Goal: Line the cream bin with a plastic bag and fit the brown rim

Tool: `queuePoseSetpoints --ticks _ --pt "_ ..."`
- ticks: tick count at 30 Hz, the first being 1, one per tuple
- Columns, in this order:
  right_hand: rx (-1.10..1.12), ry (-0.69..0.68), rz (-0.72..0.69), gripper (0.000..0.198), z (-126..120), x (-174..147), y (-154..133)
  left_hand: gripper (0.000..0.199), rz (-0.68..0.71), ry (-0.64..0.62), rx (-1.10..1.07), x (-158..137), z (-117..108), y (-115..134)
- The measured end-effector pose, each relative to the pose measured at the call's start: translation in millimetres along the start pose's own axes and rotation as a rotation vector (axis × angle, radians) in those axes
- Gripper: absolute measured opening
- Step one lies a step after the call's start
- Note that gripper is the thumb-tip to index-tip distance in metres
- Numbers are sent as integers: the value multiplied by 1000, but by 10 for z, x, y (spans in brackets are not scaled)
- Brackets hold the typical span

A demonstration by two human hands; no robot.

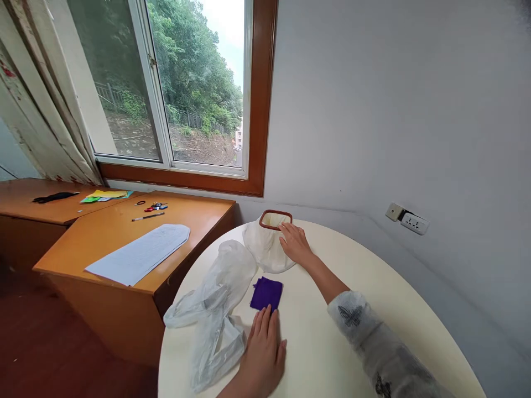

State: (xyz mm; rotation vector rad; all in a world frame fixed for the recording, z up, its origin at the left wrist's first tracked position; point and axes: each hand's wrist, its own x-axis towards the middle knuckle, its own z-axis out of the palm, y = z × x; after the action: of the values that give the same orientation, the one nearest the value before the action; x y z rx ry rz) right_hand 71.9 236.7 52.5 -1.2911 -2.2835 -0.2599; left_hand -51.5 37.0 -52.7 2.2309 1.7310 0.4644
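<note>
Left hand (pixel 263 349) lies flat, fingertips on the near edge of folded purple cloth (pixel 267 292), lower centre of frame. Right hand (pixel 296 243) at brown rounded-square hoop (pixel 277 211), mid-frame; pinching or merely touching, can't tell. Light fingertip pressure should keep cloth layers aligned.

The right sleeve (pixel 388 348) is soft-looking grey cloth with paler and darker patches, printed with 2 black butterflies (pixel 349 315), 1 by the cuff (pixel 344 298) and 1 farther up the arm. The cuff ends on the forearm (pixel 329 279), and both the right hand (pixel 296 243) and the left hand (pixel 262 354) are bare.
</note>
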Motion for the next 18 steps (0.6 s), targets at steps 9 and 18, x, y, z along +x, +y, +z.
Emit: queuePoseSetpoints --ticks 9,18 --pt "-74 -68 -30 20 53 209 39 61 -107 -120 25 9 -107 88" --pt "-73 -145 40 13 -184 0 144 61 -137 -102 57 -19 -78 109"
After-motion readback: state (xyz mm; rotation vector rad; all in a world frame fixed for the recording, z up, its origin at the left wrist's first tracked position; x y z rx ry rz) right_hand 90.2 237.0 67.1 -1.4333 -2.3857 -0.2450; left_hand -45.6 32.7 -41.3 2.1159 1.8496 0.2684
